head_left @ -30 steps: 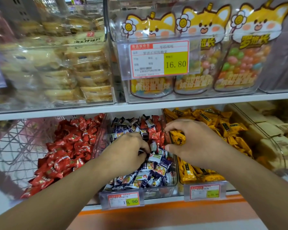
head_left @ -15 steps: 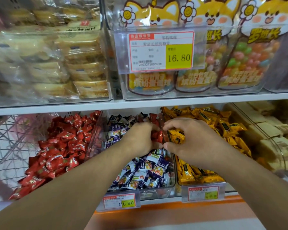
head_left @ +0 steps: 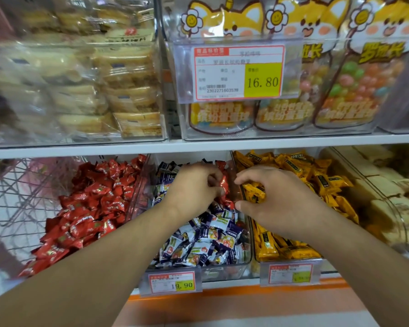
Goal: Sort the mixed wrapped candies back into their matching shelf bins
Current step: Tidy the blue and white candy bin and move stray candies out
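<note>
- Our left hand [head_left: 194,187] reaches into the middle bin [head_left: 222,272] on the lower shelf, its grip pinched shut on a red wrapped candy [head_left: 223,185] held above the blue-and-white candies [head_left: 206,244].
- Our right hand [head_left: 279,199] hovers over the divider between the middle bin and the yellow bin [head_left: 291,258], its grip curled closed around a few yellow wrapped candies [head_left: 253,193].
- The two hands sit close together, nearly touching at the fingertips.
- More red wrappers [head_left: 229,204] lie among the blue-and-white ones just under our hands, at the back right of the middle bin.
- The red candies [head_left: 90,208] fill the bin to the left; the yellow candies [head_left: 316,180] fill the bin to the right.
- A price tag reading 19.90 [head_left: 171,283] hangs on the front of the middle bin.
- On the upper shelf, clear boxes hold pale packaged biscuits [head_left: 128,90] and fox-printed pouches of coloured balls [head_left: 364,79], with a 16.80 tag [head_left: 239,73] in front.
</note>
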A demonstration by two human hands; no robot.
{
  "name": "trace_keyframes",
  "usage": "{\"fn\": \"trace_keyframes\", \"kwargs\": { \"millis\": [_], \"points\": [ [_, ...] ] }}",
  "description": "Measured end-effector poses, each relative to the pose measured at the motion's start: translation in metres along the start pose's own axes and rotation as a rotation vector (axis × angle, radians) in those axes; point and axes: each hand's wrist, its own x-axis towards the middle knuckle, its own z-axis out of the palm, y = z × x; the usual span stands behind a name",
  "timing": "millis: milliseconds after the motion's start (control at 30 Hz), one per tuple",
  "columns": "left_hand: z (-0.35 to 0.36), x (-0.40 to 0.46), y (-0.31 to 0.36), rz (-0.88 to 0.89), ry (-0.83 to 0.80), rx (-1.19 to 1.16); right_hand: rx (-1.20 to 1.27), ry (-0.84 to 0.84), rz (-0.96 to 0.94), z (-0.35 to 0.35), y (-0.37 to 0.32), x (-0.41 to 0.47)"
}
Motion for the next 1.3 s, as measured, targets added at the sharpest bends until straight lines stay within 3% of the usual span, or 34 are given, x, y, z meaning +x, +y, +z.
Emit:
{"fn": "trace_keyframes", "kwargs": {
  "millis": [267, 400, 567, 667, 767, 833, 933, 1067, 1133, 1300],
  "points": [
    [-0.050, -0.039, 0.017, -0.229, 0.132, -0.414, -0.030, 0.021, -0.001, 0.001, -0.022, -0.001],
    [-0.069, -0.070, 0.023, -0.269, 0.122, -0.705, 0.118, 0.065, -0.113, 0.015, -0.052, -0.004],
    [-0.091, -0.096, 0.008, -0.344, 0.206, -0.819, 0.238, 0.178, -0.178, 0.037, -0.082, -0.002],
    [-0.114, -0.103, -0.027, -0.381, 0.297, -0.619, 0.215, 0.174, -0.170, 0.043, -0.093, 0.002],
    [-0.137, -0.111, -0.067, -0.370, 0.354, -0.088, 0.170, 0.152, -0.117, 0.049, -0.100, 0.009],
    [-0.149, -0.118, -0.080, -0.377, 0.331, 0.111, 0.164, 0.143, -0.077, 0.053, -0.108, 0.014],
    [-0.159, -0.120, -0.090, -0.435, 0.258, 0.135, 0.312, 0.126, -0.029, 0.060, -0.129, 0.022],
    [-0.166, -0.116, -0.087, -0.439, 0.274, 0.051, 0.697, -0.072, 0.023, 0.062, -0.154, 0.030],
    [-0.165, -0.114, -0.087, -0.418, 0.274, 0.019, 0.625, -0.065, 0.032, 0.064, -0.148, 0.034],
    [-0.150, -0.112, -0.073, -0.274, 0.281, 0.016, 0.264, 0.157, 0.009, 0.041, -0.097, 0.025]
  ]
}}
